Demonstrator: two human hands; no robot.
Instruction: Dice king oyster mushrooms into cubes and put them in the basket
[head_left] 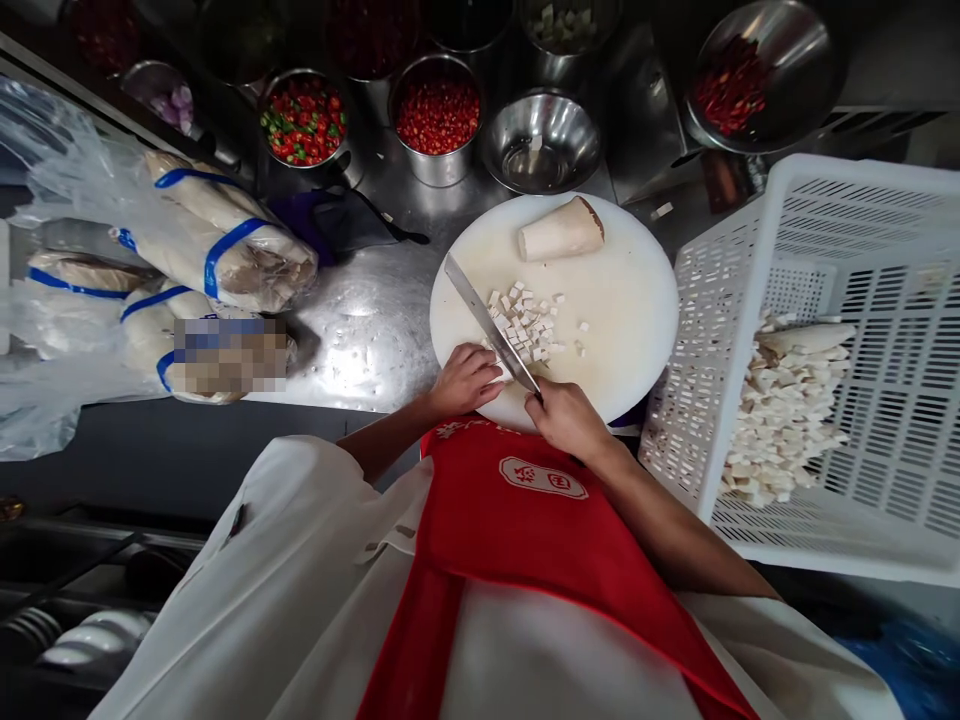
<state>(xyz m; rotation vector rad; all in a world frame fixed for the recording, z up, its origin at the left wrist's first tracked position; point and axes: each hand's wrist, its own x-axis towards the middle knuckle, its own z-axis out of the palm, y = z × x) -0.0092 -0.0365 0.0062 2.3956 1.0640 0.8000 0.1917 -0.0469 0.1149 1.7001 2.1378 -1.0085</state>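
Observation:
My right hand (566, 418) is closed round the handle of a kitchen knife (484, 315), whose blade slants up and left over the round white cutting board (637, 300). Beside the blade, my left hand (466, 380) has its fingers curled down on a pale piece of mushroom (491, 371), mostly hidden under the fingertips. Small white mushroom cubes (529, 325) lie heaped just right of the blade, a few scattered apart. Toward the board's far edge a thick king oyster mushroom stem (561, 230) rests on its side.
A white plastic basket (705, 370) at the right holds cut mushroom pieces (784, 420). Bagged mushrooms (225, 235) lie left. Behind the board stand a steel bowl (577, 165) and containers of chopped red chillies (437, 112) and mixed red-green chillies (304, 118).

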